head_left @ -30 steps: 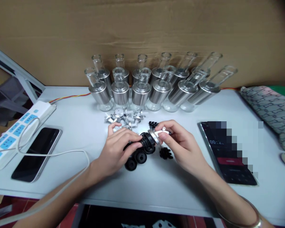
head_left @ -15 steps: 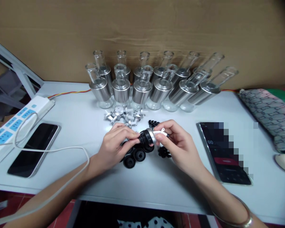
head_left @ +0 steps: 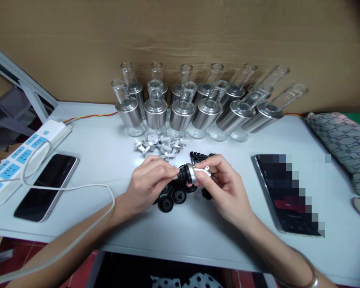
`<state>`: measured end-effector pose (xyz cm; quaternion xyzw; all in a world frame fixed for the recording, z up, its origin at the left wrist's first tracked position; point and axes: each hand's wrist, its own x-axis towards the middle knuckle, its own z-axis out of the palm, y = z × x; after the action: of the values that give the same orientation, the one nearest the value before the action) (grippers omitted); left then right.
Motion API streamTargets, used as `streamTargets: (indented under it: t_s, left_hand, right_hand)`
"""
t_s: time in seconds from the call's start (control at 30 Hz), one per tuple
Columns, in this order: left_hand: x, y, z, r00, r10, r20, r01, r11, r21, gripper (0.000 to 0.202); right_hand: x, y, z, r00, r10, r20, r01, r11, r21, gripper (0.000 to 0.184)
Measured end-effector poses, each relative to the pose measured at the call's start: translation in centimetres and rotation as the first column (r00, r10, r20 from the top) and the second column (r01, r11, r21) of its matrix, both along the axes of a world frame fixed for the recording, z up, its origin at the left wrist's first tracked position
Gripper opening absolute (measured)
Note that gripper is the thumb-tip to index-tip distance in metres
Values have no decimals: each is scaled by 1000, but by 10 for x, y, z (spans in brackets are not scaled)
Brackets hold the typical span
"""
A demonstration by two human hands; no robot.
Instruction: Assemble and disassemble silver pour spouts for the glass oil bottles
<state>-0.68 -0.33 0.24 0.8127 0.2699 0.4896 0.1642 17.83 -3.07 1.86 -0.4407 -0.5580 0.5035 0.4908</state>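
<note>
My left hand (head_left: 148,182) pinches a black round cap (head_left: 183,174) from the left. My right hand (head_left: 225,184) pinches a small silver pump head (head_left: 198,171) against that cap from the right. Both are held just above the white table (head_left: 198,228). Under my hands lie loose black caps (head_left: 171,199). A small heap of silver pump parts (head_left: 159,145) sits just beyond my fingers. Small black toothed pieces (head_left: 201,155) lie behind my right hand.
Two rows of glass bottles with silver collars (head_left: 198,106) stand at the back against brown cardboard. A dark phone (head_left: 46,186), a white power strip (head_left: 21,154) and a white cable (head_left: 87,187) lie at left. Another phone (head_left: 288,192) and a patterned pouch (head_left: 345,144) lie at right.
My hands have drawn closer together, bringing the silver pump head up against the black cap. The view shifted slightly.
</note>
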Motion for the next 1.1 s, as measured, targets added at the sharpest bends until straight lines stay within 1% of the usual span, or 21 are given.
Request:
streamTargets:
  t_s: [0.17, 0.27, 0.33, 0.4, 0.5, 0.6, 0.67, 0.77, 0.83, 0.93, 1.0, 1.1]
  left_hand:
    - [-1, -3, 1, 1000, -28, 6, 29, 999, -26, 11]
    - [1, -4, 0, 999, -15, 52, 20, 996, -87, 9]
    - [4, -5, 1, 995, -24, 99, 38, 988, -150, 5]
    - [6, -7, 2, 991, -49, 125, 75, 974, -215, 2]
    - [7, -10, 5, 987, -91, 133, 126, 952, -279, 3]
    - [6, -11, 5, 986, -87, 145, 127, 946, -299, 2]
    - [6, -12, 5, 986, -72, 151, 117, 942, -314, 2]
    - [6, -13, 6, 989, -52, 140, 96, 940, -328, 4]
    - [6, -13, 7, 992, -43, 120, 80, 944, -321, 3]
    - [6, -14, 7, 995, -40, 96, 69, 946, -316, 4]
    - [6, -14, 6, 995, -41, 88, 68, 945, -320, 5]
    - [6, -13, 4, 994, -54, 98, 82, 949, -306, 10]
  right_hand:
    - [0, -2, 2, 999, -9, 38, 9, 1000, 5, 17]
    - [2, 0, 3, 999, -8, 50, 8, 1000, 12, 16]
    - [3, 2, 3, 997, -12, 74, 11, 1000, 25, 13]
    - [3, 3, 3, 994, -19, 110, 13, 998, 58, 11]
    - [3, 3, 2, 981, -41, 188, 12, 988, 154, 11]
    - [4, 2, 0, 948, -94, 303, 28, 977, 213, 11]
    - [5, 1, -1, 927, -105, 359, 32, 979, 203, 12]
    - [7, 1, 1, 934, -44, 354, -13, 987, 159, 13]
    - [7, 0, 3, 941, 8, 337, -67, 984, 163, 12]
    - [5, -1, 5, 917, 47, 397, -145, 965, 220, 25]
    - [3, -1, 5, 897, 35, 440, -168, 949, 268, 26]
    - [3, -1, 2, 897, -28, 441, -119, 946, 302, 22]
